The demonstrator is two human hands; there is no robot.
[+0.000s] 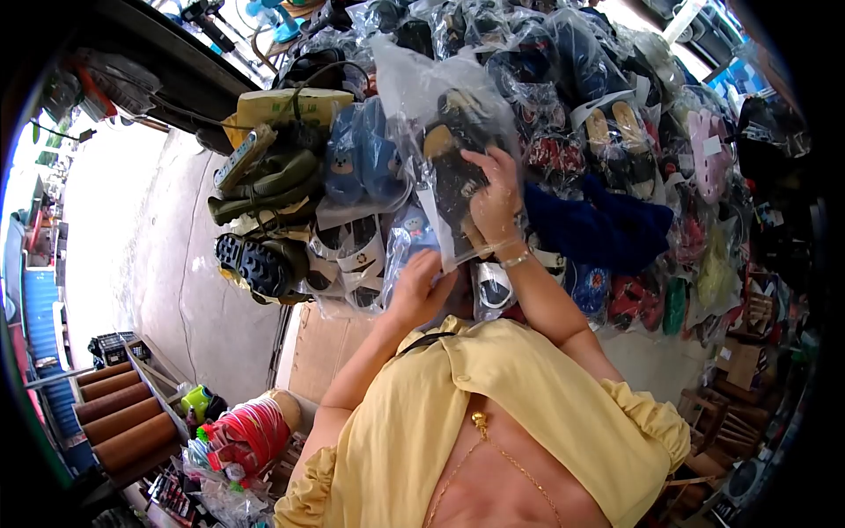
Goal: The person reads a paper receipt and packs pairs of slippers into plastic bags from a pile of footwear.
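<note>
A clear plastic bag [400, 84] with a pair of dark shoes [453, 180] with tan insoles inside is held up over the pile. My right hand [495, 198] grips it from the right side, fingers bent over the shoes. Close to the bag's lower left corner is my left hand [421, 289], its fingers curled in; what they hold, if anything, is hidden. Just above the left hand lie light blue slippers [414, 231] in plastic, and blue bagged clogs [343, 163] are further up.
Bagged footwear is heaped across the stall. Olive boots [282, 180] and a black-soled shoe [255, 264] lie at the left. Dark blue cloth [603, 224] covers part of the right side. Red string rolls [251, 431] and brown rolls [119, 414] stand lower left.
</note>
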